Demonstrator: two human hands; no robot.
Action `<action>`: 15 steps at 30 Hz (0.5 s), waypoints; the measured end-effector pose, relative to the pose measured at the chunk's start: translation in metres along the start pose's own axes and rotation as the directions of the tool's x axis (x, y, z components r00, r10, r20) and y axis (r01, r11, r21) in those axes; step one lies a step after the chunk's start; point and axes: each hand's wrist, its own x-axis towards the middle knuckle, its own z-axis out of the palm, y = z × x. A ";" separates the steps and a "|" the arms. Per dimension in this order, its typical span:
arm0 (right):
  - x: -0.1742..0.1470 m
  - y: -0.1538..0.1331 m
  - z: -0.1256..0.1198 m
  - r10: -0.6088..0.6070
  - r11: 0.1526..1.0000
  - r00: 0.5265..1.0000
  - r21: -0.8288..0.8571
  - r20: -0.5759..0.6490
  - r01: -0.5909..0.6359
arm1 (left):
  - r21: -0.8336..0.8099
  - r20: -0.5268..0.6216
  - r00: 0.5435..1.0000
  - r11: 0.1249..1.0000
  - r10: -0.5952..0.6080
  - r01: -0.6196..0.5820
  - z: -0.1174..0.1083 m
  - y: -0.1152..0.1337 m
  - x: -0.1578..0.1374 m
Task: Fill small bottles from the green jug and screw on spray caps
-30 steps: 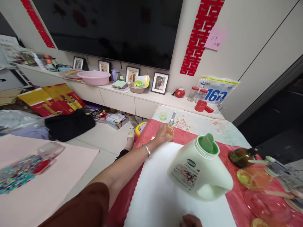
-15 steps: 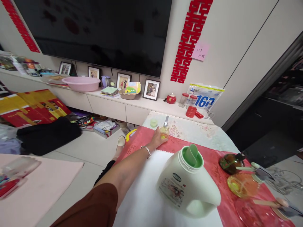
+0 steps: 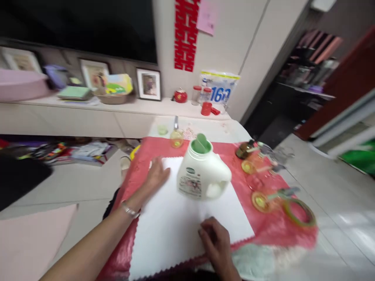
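Observation:
My left hand (image 3: 156, 175) hovers over or rests at the left edge of the white scallop-edged sheet (image 3: 166, 238); its thumb stands apart from the fingers and it holds nothing. Near the sheet's front, my right hand (image 3: 216, 240) has its fingers curled in, with nothing visible in them. Between and beyond the hands stands a pale detergent jug (image 3: 190, 175), upright, with a green pouring spout in its open mouth. Behind it are a small clear bottle (image 3: 176, 139) with yellow liquid and a grey top, and a small pale-green cup (image 3: 162, 129).
Several bottles (image 3: 247, 166) lie along the right side of the red cloth (image 3: 228, 156), near a roll of tape (image 3: 300, 212). On the cabinet behind are red-lidded jars (image 3: 196, 95), a printed bag (image 3: 221, 88) and picture frames (image 3: 149, 84). A pink surface (image 3: 35, 238) is at left.
My left hand has let go of the small yellow-liquid bottle and drawn back to the sheet's left edge. My right hand has come into view. The camera has turned right.

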 end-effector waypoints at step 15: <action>0.031 0.033 -0.153 0.072 0.953 0.690 -0.154 -0.721 -0.260 | 0.423 0.165 0.953 0.854 0.255 -0.302 0.000 -0.010 -0.160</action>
